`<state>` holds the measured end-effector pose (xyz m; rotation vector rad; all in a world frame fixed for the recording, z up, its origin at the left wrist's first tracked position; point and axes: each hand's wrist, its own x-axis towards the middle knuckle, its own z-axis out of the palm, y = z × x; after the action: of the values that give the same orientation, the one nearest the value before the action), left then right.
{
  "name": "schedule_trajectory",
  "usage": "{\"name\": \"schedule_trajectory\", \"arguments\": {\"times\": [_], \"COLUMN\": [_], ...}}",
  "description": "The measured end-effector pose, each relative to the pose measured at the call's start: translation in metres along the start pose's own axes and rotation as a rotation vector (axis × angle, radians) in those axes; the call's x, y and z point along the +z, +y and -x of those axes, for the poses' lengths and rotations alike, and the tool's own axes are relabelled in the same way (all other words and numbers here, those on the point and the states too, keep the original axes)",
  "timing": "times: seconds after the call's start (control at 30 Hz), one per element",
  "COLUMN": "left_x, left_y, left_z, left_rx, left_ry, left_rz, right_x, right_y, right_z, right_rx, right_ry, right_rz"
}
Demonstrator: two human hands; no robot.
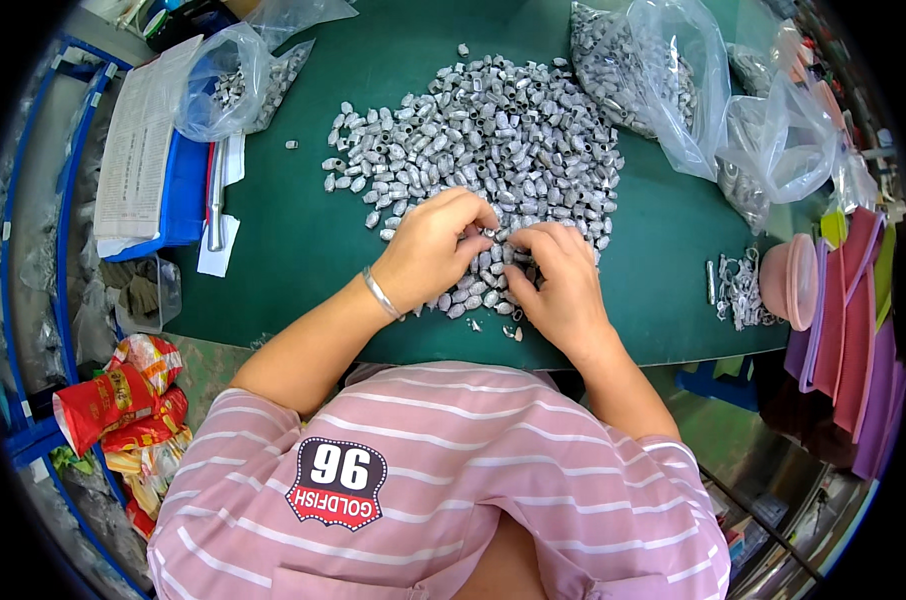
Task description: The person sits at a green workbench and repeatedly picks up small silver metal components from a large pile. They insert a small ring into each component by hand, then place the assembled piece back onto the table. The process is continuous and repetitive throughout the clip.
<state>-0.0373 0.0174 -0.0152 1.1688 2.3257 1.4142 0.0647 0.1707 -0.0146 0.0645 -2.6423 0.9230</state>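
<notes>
A wide heap of small grey barrel-shaped metal beads [493,130] spreads over the green table, some showing a hole in the end. My left hand [435,237], with a silver bracelet at its wrist, rests at the near side of the heap. Its thumb and forefinger come together on one bead, mostly hidden by the fingertips. Just to the right, my right hand [558,280] curves over the near beads. Its thumb and forefinger stand apart, with loose beads between and under them. Tiny pale scraps [513,332] lie close to the table's front edge.
Clear plastic bags of beads stand at the back right [678,90] and back left [228,85]. Papers [143,150] lie on a blue tray at left. A pink cup [788,282] and a pile of small metal pieces [745,292] sit at right, beside hanging cloths [848,310].
</notes>
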Motion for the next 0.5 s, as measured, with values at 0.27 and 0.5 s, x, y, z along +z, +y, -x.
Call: {"name": "schedule_trajectory", "arguments": {"times": [0.27, 0.5], "left_x": [0.005, 0.000], "left_y": [0.011, 0.006], "left_z": [0.015, 0.024], "left_rx": [0.002, -0.069], "left_ry": [0.137, 0.121], "left_rz": [0.176, 0.304], "right_x": [0.007, 0.010], "right_y": [-0.002, -0.004], "right_z": [0.004, -0.001], "right_rx": [-0.014, -0.034], "right_ry": [0.029, 0.019], "right_rz": [0.154, 0.140]}}
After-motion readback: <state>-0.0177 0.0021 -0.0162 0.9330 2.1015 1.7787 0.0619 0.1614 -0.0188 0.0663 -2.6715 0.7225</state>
